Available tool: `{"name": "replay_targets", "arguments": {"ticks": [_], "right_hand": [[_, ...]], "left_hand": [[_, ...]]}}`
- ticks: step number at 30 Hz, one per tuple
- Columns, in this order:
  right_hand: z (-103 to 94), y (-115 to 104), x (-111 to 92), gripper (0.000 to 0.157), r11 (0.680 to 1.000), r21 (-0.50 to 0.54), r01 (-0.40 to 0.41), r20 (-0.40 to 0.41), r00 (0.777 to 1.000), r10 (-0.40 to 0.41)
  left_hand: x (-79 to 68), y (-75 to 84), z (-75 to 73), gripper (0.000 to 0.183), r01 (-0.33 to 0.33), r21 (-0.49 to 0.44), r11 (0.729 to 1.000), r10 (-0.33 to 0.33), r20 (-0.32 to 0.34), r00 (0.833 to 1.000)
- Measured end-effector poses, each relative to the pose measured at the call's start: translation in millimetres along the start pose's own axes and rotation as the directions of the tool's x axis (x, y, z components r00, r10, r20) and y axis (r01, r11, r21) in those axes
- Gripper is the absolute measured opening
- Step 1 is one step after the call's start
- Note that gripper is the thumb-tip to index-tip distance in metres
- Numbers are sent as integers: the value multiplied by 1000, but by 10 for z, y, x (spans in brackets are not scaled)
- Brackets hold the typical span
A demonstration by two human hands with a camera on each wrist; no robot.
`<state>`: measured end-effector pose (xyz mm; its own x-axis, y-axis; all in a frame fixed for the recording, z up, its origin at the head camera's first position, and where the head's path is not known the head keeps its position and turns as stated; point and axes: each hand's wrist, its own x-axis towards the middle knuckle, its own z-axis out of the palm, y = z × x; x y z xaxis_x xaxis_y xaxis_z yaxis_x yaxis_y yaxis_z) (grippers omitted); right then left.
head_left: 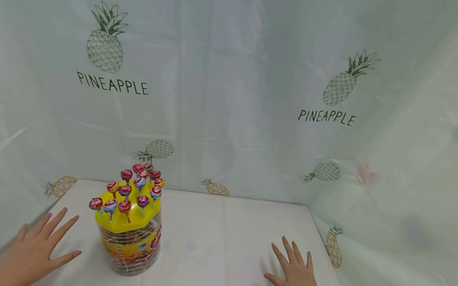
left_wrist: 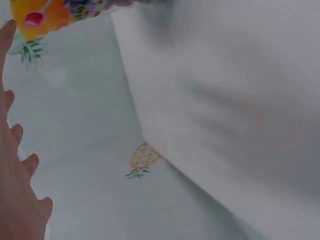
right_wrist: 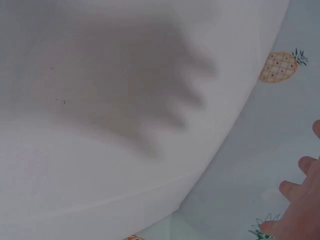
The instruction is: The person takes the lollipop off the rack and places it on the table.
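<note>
On the left half of the white table stands a round lollipop tub (head_left: 130, 245) with a yellow lid (head_left: 129, 214). Several wrapped lollipops (head_left: 124, 206) stick up out of that lid, red, purple, blue and orange. My left hand (head_left: 37, 246) is held just left of the tub, fingers spread and nothing in it. Over the right side of the table my right hand (head_left: 297, 278) hovers with spread fingers, also holding nothing; its shadow falls on the surface in the right wrist view. Part of the tub's colourful label (left_wrist: 47, 17) shows at the top of the left wrist view.
The white table (head_left: 207, 250) ends at a back edge against a hanging pale sheet (head_left: 235, 91) printed with pineapples. More of this sheet rises along the left and right sides of the table.
</note>
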<state>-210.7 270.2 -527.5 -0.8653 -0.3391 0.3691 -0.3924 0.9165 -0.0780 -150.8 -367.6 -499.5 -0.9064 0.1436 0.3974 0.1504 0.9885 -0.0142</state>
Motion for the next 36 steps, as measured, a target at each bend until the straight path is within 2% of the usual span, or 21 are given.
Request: {"name": "replay_targets", "arguments": {"ticks": [4,11,22,27,29,32,34,36], "right_hand": [[-31,-44,58,79,1000,12,18,-5,1000,-18],[-83,-208,296,80,995,59,80,-39,996,-77],[-199,-661,616,81,978,195,69,-3,998,-69],[-219,-839,712,78,965,252,72,-10,997,-72],[-221,-902,741,77,960,266,87,-13,996,-87],[-233,-996,780,76,952,282,117,-22,993,-115],[-248,-1058,804,74,945,293,149,-46,989,-142],[-262,-1111,831,70,935,305,184,-81,983,-167]], "left_hand": [[30,-11,-154,109,-23,6,1000,24,-44,999],[111,82,-365,108,0,0,1000,0,-32,999],[309,417,-451,104,-14,-41,999,12,-56,998],[407,545,-459,96,-16,-142,990,8,-59,998],[443,595,-441,97,1,-210,978,-11,-48,999],[482,671,-404,99,41,-340,939,-54,-28,998],[500,736,-372,100,76,-446,892,-88,-8,996],[524,800,-336,99,108,-559,822,-123,11,992]]}}
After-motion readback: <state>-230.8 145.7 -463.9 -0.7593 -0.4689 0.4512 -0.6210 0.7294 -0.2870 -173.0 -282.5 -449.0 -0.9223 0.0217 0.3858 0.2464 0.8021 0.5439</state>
